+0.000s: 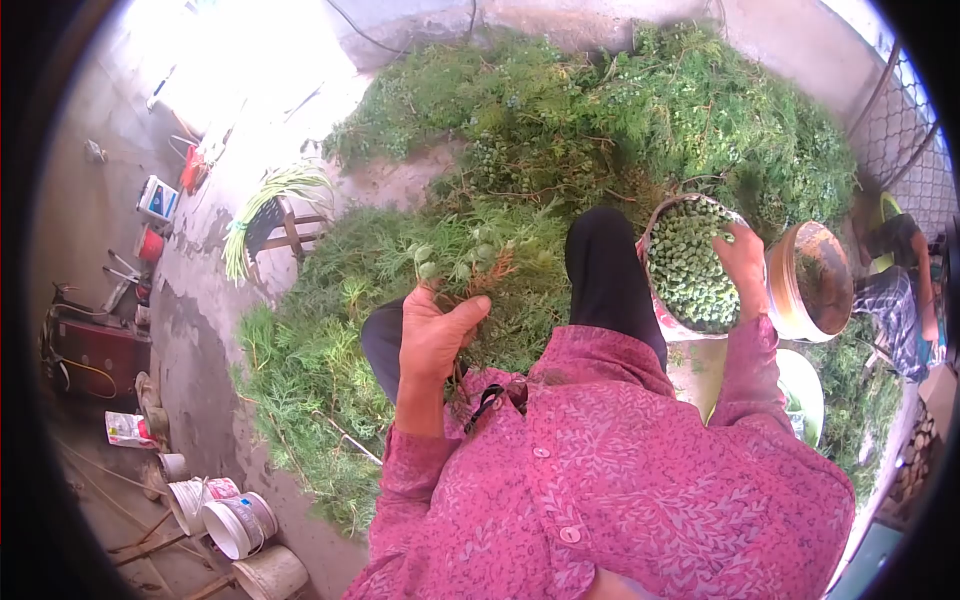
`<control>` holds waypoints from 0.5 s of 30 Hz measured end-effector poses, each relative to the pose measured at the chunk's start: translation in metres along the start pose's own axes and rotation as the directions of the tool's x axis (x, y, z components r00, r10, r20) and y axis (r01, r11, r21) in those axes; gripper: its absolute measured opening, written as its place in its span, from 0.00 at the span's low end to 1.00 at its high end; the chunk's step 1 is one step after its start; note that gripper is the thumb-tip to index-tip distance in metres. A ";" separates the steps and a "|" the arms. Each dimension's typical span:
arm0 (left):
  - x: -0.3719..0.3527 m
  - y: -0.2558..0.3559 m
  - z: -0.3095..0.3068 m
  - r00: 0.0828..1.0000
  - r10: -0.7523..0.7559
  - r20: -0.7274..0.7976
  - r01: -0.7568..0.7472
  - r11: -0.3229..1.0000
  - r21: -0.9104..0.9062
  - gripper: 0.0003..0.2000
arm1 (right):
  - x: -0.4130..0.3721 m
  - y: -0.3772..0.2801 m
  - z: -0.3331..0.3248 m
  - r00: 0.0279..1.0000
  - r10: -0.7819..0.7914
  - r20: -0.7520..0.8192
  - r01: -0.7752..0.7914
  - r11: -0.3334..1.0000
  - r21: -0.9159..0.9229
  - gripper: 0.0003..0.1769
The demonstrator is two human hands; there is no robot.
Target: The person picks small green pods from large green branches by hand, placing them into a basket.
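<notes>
My left hand (436,330) is closed around a leafy conifer sprig (485,262) in front of my knees. Round green cones show on the sprig, with a brownish bit among its leaves. To the right, my right hand (742,262) is over the rim of a bucket (660,308) filled with small green cones (692,262). Its fingers are partly stretched over the cones, and I see nothing held in them. Cut conifer branches (330,345) lie around my legs.
A big heap of branches (720,110) lies ahead. A tan bucket (797,285) stands right of the full one. Another person (895,270) is at far right. White buckets (240,525) sit lower left, and long green stalks (262,215) lie on a stool at left.
</notes>
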State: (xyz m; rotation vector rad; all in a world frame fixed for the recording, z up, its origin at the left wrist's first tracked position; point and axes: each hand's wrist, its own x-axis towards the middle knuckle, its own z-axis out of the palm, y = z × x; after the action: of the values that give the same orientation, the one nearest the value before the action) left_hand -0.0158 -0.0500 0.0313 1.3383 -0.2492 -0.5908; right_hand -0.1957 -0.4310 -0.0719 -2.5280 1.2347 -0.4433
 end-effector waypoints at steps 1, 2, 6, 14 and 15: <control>0.000 0.000 0.000 1.000 0.007 -0.007 -0.007 1.000 0.017 0.16 | 0.000 -0.028 -0.011 0.998 -0.036 0.056 0.022 0.973 0.228 0.21; 0.000 -0.001 0.000 1.000 0.007 -0.005 -0.007 1.000 0.018 0.16 | -0.004 -0.064 -0.022 0.991 -0.083 0.102 0.029 0.895 0.445 0.21; -0.001 -0.002 -0.001 1.000 -0.002 -0.020 0.003 0.998 0.070 0.15 | -0.043 -0.183 -0.024 0.852 -0.484 0.201 -0.012 0.365 0.931 0.20; -0.013 0.003 -0.015 0.998 0.022 -0.051 -0.021 1.000 0.014 0.14 | -0.072 -0.242 -0.002 0.661 -0.677 0.324 -0.142 0.311 0.940 0.18; -0.013 0.002 -0.016 0.998 0.021 -0.066 -0.021 1.000 0.004 0.14 | -0.073 -0.245 0.002 0.663 -0.674 0.324 -0.141 0.313 0.939 0.18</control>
State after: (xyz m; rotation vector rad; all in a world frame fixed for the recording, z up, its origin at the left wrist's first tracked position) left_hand -0.0185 -0.0295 0.0319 1.3549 -0.2104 -0.5277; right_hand -0.0642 -0.2281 0.0105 -1.5203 0.0191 -0.1217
